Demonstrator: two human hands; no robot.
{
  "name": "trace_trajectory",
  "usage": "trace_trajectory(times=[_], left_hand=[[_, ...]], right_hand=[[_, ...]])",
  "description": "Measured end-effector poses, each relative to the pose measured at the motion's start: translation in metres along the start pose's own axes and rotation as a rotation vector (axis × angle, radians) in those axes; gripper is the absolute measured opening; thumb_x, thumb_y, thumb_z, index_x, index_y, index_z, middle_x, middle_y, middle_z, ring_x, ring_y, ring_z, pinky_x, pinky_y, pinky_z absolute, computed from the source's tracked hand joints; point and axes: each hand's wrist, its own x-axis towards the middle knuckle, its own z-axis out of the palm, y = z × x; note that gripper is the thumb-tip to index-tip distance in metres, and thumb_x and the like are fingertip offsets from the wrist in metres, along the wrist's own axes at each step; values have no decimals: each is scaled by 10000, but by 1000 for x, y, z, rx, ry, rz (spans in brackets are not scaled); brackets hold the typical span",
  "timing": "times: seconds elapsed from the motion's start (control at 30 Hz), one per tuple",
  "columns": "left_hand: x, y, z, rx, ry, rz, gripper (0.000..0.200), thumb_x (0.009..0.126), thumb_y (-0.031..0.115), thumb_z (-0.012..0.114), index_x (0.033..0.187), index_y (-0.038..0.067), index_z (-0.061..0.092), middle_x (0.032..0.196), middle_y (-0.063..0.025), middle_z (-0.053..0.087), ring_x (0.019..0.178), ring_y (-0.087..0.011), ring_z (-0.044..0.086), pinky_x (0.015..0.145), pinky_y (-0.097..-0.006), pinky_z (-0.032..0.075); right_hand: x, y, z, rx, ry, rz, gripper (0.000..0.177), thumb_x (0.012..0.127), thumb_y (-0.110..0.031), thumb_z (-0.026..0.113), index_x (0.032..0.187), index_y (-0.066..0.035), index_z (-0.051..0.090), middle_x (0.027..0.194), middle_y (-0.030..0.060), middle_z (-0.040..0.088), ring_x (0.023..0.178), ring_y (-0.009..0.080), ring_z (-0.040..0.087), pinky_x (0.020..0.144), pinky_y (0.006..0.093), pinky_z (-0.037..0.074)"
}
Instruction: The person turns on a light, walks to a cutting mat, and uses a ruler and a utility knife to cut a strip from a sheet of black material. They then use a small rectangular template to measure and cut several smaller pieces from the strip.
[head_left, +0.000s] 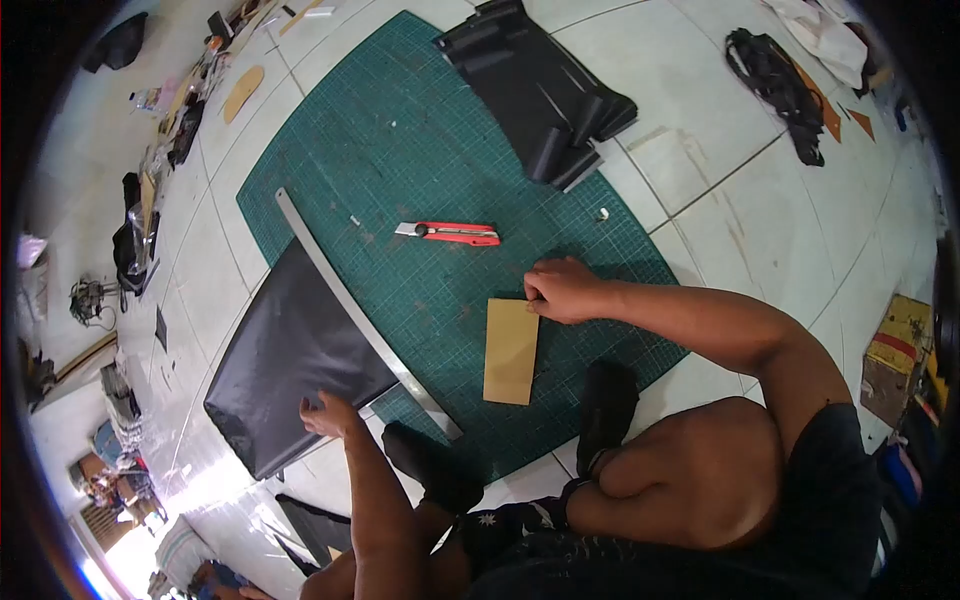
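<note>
Head view: pinches brown card (510, 350) mid-frame with closed right grip (565, 290), rests half-open left grip (328, 415) on black sheet (285, 350) lower left.

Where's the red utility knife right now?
Head view: the red utility knife lies on the green cutting mat, just beyond the right hand and tan card.

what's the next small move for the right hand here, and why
Probably lift the right hand off the brown card piece and reach for the red utility knife. The knife lies untouched on the green cutting mat, just beyond that hand. The left hand rests on the black sheet beside the metal ruler, so a cutting edge seems set up.
</note>
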Motion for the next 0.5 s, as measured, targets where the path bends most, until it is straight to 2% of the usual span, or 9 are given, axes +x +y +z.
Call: trace_trajectory(times=[0.1,0.2,0.27,0.3,0.37,0.4,0.5], left_hand=[[-7,30,30,-260,-140,278,382,897,166,711,1228,-6,625,1135,-187,580,1015,-322,592,918,-448,496],[-28,73,54,-532,-492,346,379,895,134,713,1237,-2,624,1119,-180,577,973,-281,583,883,-404,494],[-54,113,44,-550,-611,432,374,896,142,714,1232,1,632,1129,-173,580,981,-270,586,875,-386,497],[-64,128,41,-506,-645,509,375,897,146,714,1233,3,632,1138,-170,582,989,-271,589,872,-381,502],[-82,155,37,-561,-754,499,382,899,157,714,1248,24,630,1147,-162,587,1004,-282,598,861,-389,515],[-91,164,38,-556,-756,600,403,898,159,717,1269,35,621,1152,-165,585,1008,-289,602,853,-392,520],[-116,188,30,-571,-866,853,468,894,161,723,1333,67,588,1165,-182,576,989,-305,605,851,-407,526]], right_hand=[[-17,-5,-39,142,12,-67,326,1016,-301,622,1176,-19,584,989,131,590,861,296,588,782,439,499],[-45,-37,-132,486,-310,306,441,997,-318,664,1324,-37,570,1054,121,591,949,288,579,850,421,499],[-52,9,-154,512,-301,171,367,981,-372,670,1014,-13,605,933,175,591,804,324,607,729,435,509],[-60,3,-164,401,-253,260,357,971,-354,683,1044,-12,611,974,182,601,852,330,612,756,444,511],[-81,-25,-179,194,-143,431,352,951,-318,707,1103,-11,624,1055,195,621,946,342,621,811,463,514],[-81,-21,-164,84,-119,348,580,967,-318,713,1443,-63,503,1194,142,605,1138,309,573,947,421,497],[-79,-27,-102,-237,55,-113,699,948,-267,740,1528,-88,392,1396,158,542,1296,335,521,1058,458,474]])
